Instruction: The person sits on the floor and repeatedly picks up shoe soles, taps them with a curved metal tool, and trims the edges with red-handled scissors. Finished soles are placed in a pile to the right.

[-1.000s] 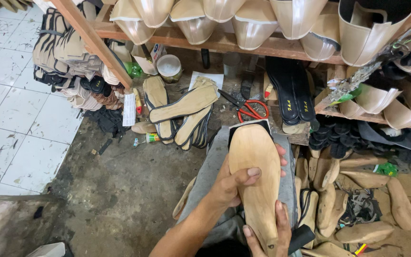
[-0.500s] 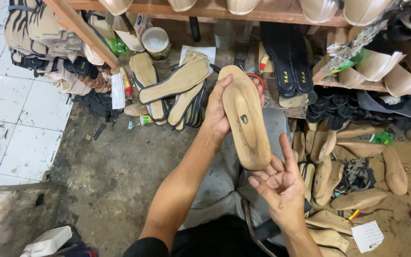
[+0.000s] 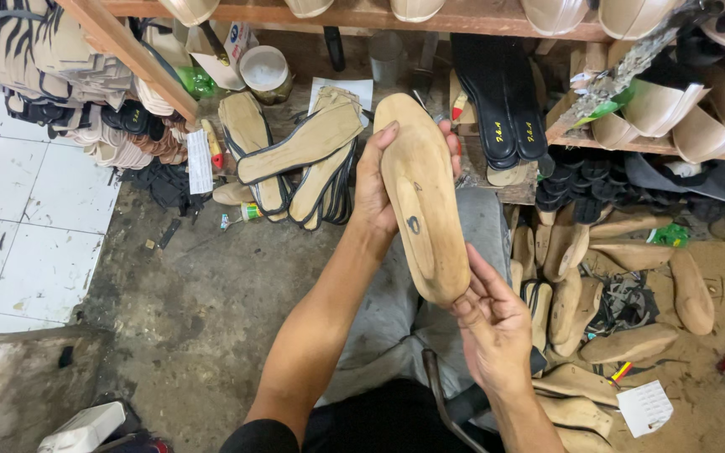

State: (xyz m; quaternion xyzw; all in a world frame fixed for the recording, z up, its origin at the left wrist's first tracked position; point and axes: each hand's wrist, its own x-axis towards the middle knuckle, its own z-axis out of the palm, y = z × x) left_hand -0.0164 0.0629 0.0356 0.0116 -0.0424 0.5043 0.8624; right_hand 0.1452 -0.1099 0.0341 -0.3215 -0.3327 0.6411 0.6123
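The left hand (image 3: 375, 189) is gripping the long tan wooden shoe last (image 3: 421, 201) sole-up near its toe while the right hand (image 3: 492, 323), fingers loosely open, is cupping its heel from below, apparently steadying it for inspection above the lap.

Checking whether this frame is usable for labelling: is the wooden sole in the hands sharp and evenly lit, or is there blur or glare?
Head view: the wooden sole is sharp with soft, even light and no glare; left hand and right hand show no motion blur; the shelf at the top bends slightly from wide-angle distortion.
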